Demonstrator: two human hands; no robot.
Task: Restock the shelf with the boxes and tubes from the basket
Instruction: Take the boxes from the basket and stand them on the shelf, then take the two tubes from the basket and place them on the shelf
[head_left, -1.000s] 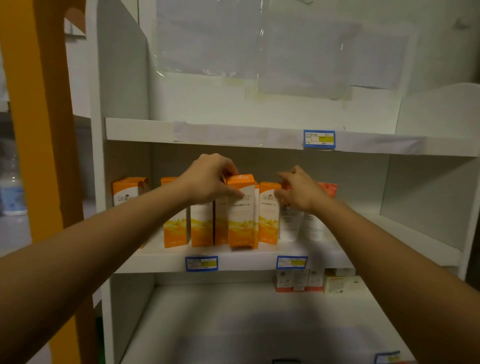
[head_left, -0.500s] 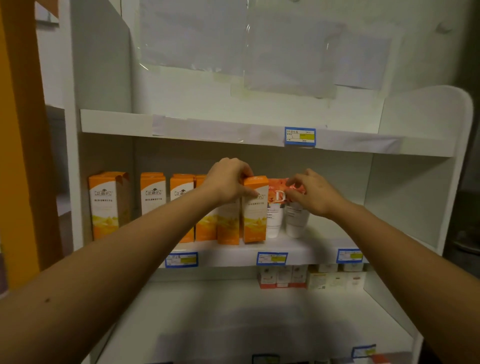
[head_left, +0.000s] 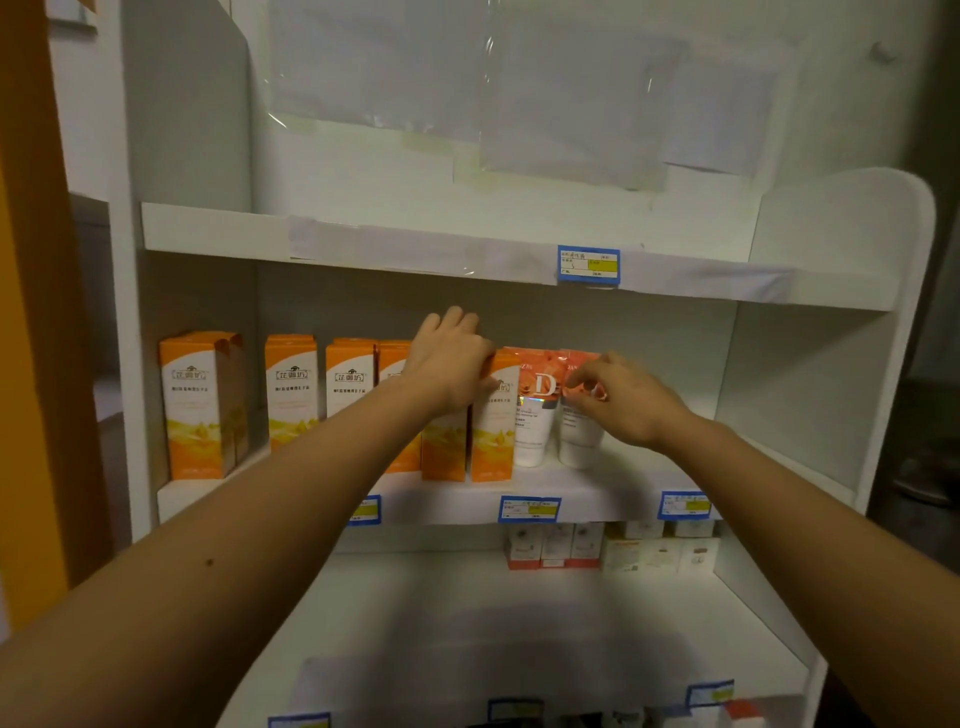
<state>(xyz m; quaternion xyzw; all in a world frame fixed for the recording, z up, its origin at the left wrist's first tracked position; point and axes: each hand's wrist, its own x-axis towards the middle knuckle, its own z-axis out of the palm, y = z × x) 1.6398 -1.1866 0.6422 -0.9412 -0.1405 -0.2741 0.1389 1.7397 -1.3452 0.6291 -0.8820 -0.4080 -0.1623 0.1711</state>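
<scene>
Several orange and white boxes (head_left: 291, 395) stand in a row on the middle shelf (head_left: 613, 488) of a white rack. My left hand (head_left: 449, 358) rests over the top of the rightmost orange box (head_left: 491, 436), fingers curled on it. Two white tubes with orange tops stand right of the boxes. The left tube (head_left: 535, 410) stands free. My right hand (head_left: 623, 397) pinches the top of the right tube (head_left: 576, 441). The basket is out of view.
The upper shelf (head_left: 363, 239) carries only a blue price tag (head_left: 588, 265). Small white and red boxes (head_left: 556, 545) sit at the back right of the lower shelf (head_left: 467, 623). An orange post (head_left: 26, 364) stands at the left.
The view has shifted so the rack sits further left and nearer. My left hand has slid over the top of the rightmost box. My right hand stays on the right tube.
</scene>
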